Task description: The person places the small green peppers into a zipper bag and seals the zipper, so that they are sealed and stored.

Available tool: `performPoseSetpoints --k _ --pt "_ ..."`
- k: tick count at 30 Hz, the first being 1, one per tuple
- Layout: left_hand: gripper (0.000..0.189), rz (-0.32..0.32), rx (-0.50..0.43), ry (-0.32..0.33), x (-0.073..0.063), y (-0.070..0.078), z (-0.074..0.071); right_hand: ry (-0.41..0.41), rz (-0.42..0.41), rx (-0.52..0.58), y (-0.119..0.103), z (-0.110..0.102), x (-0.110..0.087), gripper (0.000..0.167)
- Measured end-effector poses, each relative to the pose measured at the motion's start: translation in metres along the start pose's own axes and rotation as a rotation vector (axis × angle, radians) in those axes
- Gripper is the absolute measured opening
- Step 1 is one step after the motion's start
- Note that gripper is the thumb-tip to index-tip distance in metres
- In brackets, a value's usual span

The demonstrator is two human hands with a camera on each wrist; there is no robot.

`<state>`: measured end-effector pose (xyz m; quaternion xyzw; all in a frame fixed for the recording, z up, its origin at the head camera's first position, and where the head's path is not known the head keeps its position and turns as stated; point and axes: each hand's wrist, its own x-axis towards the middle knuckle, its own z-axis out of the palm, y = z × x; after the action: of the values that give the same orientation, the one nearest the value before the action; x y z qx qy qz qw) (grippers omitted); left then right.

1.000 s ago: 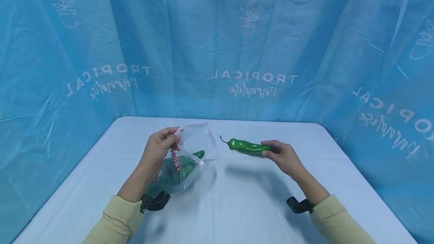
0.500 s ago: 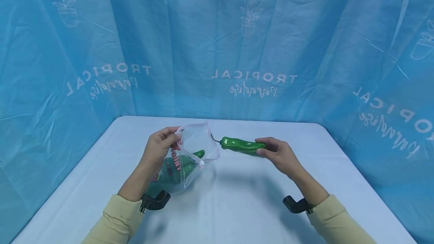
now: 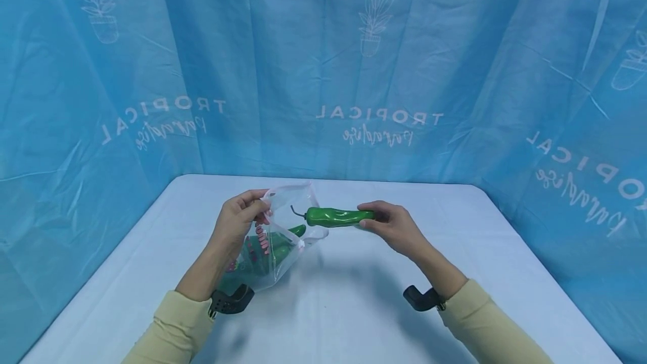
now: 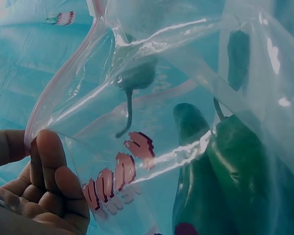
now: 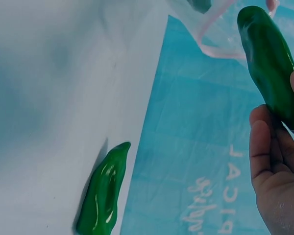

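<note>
My left hand (image 3: 244, 215) pinches the pink-edged rim of a clear zip bag (image 3: 283, 277), holding its mouth apart toward the right. Green peppers (image 4: 237, 161) lie inside it, seen through the printed plastic in the left wrist view. My right hand (image 3: 391, 226) grips a long green pepper (image 3: 333, 217) by its pointed end, level above the table. Its curved stem points left, and the stem end overlaps the bag's mouth in the head view. Through the plastic, the left wrist view shows this stem end (image 4: 137, 73) too.
In the right wrist view another green pepper (image 5: 105, 193) lies on the white table (image 5: 49, 161); I cannot make it out in the head view. Blue printed curtains (image 3: 283, 72) hang behind and at both sides of the table.
My right hand has carried the green pepper leftward, from apart from the bag to its mouth. My left hand and the bag have hardly moved.
</note>
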<state>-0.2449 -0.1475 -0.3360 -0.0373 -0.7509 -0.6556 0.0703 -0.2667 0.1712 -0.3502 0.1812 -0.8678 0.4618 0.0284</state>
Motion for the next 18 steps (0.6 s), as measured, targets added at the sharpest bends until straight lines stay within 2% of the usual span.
performPoseSetpoints --k 18 --pt "0.033 -0.009 -0.005 -0.002 0.001 0.001 -0.002 -0.049 -0.022 -0.085 -0.023 0.037 0.022 0.032"
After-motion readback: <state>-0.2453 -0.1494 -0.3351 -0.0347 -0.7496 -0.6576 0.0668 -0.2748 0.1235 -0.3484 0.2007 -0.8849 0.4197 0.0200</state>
